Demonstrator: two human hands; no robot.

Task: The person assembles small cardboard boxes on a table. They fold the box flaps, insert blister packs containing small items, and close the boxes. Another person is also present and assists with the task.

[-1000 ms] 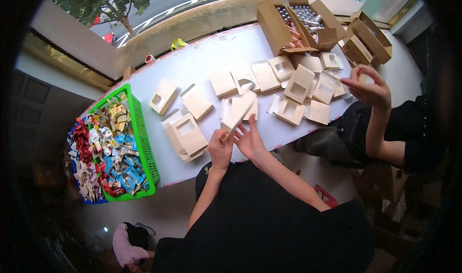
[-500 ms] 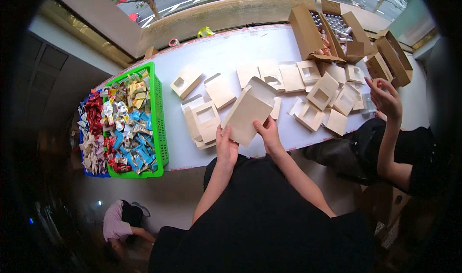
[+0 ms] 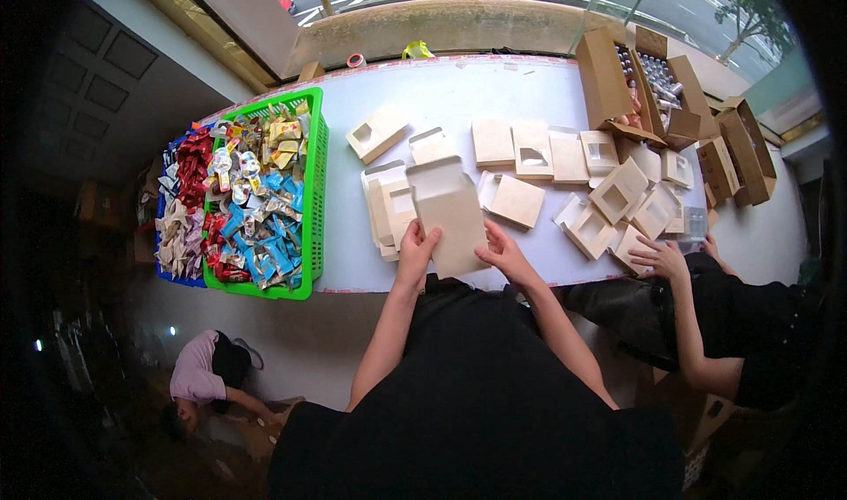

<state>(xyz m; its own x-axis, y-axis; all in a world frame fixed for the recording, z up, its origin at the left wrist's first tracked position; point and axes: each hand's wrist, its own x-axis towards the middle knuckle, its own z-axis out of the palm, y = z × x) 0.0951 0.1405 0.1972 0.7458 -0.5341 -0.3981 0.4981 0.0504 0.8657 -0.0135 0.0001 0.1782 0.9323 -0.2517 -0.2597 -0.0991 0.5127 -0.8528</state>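
A cream cardboard box [image 3: 448,222] with its end flap raised is in front of me, its plain side up. My left hand [image 3: 416,251] grips its left edge, thumb on top. My right hand [image 3: 510,255] holds the lower right edge between thumb and fingers. Just behind it on the table, to the left, lies a stack of window boxes [image 3: 381,211], partly hidden by the held box. Another cream box [image 3: 514,202] with an open flap lies just beyond my right hand.
At left stand a green basket [image 3: 316,182] of wrapped snacks and a blue basket [image 3: 164,275]. More window boxes [image 3: 620,190] cover the table's right side, near a co-worker's hand [image 3: 662,259]. Cartons of bottles [image 3: 609,85] stand far right. Someone bends down at lower left [image 3: 198,372].
The held box has turned more upright, still in both my hands. The co-worker's raised hand has come down to the boxes. The whole view has shifted.
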